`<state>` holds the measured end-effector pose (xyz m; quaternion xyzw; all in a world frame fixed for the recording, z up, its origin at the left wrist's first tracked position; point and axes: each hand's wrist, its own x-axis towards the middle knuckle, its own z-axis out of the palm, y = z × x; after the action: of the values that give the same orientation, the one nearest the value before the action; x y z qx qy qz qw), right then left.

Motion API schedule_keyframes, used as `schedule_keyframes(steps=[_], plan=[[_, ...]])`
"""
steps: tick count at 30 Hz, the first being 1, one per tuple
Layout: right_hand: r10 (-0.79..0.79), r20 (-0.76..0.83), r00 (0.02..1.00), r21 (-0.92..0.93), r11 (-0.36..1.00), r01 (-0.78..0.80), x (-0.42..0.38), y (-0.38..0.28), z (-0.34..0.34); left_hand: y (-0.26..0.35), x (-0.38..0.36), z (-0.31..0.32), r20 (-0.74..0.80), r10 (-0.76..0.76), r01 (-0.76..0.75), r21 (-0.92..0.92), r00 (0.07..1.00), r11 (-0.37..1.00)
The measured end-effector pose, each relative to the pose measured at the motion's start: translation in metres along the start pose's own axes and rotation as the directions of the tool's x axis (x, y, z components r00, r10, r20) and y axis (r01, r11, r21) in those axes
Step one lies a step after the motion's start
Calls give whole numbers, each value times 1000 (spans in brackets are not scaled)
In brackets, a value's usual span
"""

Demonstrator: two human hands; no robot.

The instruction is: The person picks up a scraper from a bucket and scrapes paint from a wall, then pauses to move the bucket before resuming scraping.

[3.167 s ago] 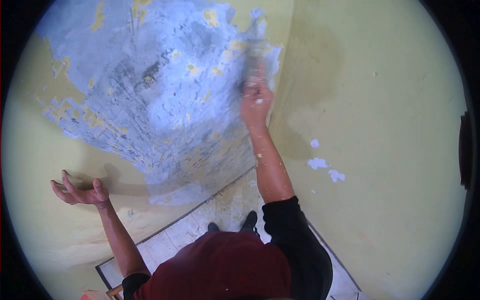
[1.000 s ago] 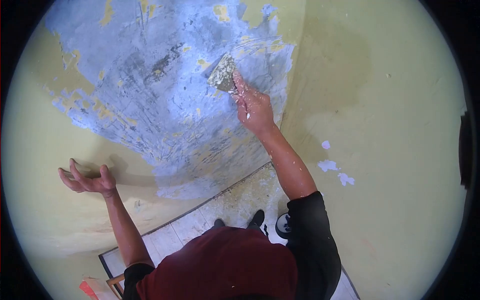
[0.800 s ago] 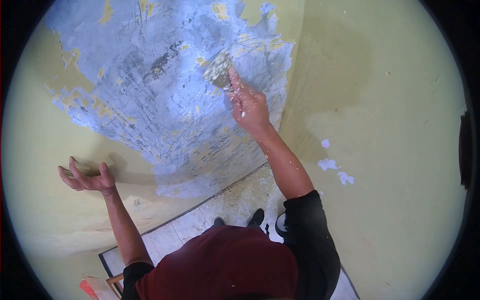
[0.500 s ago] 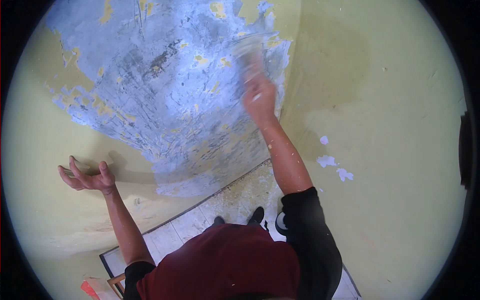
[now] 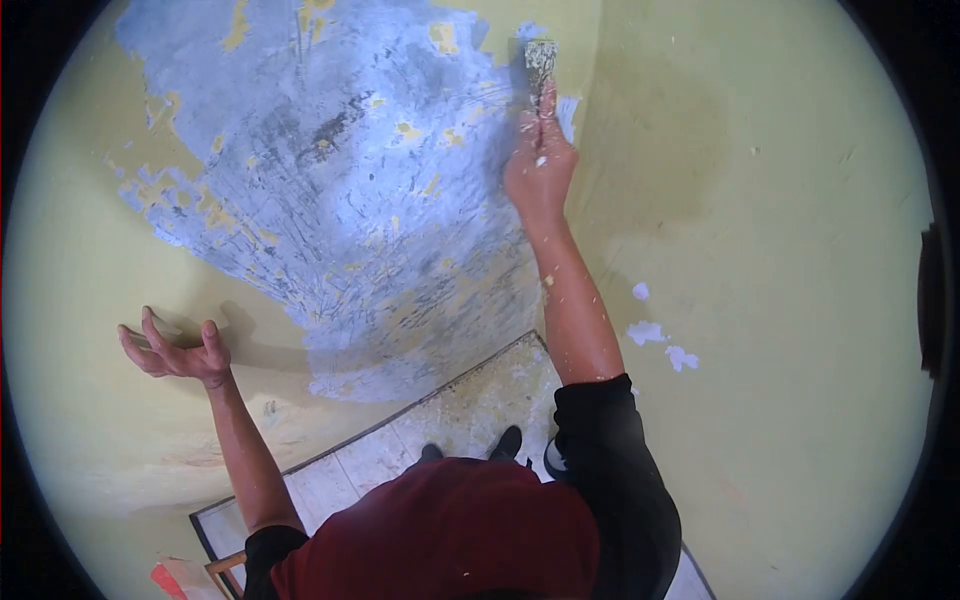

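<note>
My right hand (image 5: 540, 170) is closed round the handle of a paint scraper (image 5: 541, 60), its flat blade crusted with pale flakes. The blade is at the upper right edge of a scraped patch (image 5: 340, 190), close to the room corner. Bluish-grey surface shows across that patch, with bits of yellow paint left on it. Flakes also stick to my right hand and forearm. At the left, my left hand (image 5: 175, 350) is held up with its fingers spread, against or just in front of the yellow-green wall (image 5: 90, 400); it holds nothing.
The adjoining wall (image 5: 780, 300) on the right has a few bare pale spots (image 5: 648, 331). Below, paint debris lies on the tiled floor (image 5: 480, 405) around my shoes (image 5: 508, 443). A wooden frame (image 5: 228, 572) and a red item (image 5: 166, 580) are at the lower left.
My right hand has moved up and slightly right with the scraper, which was blurred by motion before. My left hand stays in nearly the same place. The view has shifted slightly.
</note>
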<state>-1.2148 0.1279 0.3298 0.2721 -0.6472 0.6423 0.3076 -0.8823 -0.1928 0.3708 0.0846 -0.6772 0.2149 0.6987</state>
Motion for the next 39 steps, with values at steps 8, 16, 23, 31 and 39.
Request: schedule_keyframes(steps=[8,16,23,31,39], plan=[[240,-62,969,25,971,-239,-12,-32,1,1,4,-5,24,-24,24,21,999,999],[-353,-67,933,27,934,355,3,-19,8,-2,2,-3,5,-23,23,18,1000,1000],[-201,205,958,1,979,205,-14,-61,8,-1,4,-3,-12,-13,13,-33,1000,999],[-351,94,932,-185,913,362,4,-26,3,-4,5,-5,4,-21,21,-23,1000,1000],[-53,2,999,-337,940,50,-27,-51,-30,-4,4,-9,-11,-25,25,-36,1000,999]])
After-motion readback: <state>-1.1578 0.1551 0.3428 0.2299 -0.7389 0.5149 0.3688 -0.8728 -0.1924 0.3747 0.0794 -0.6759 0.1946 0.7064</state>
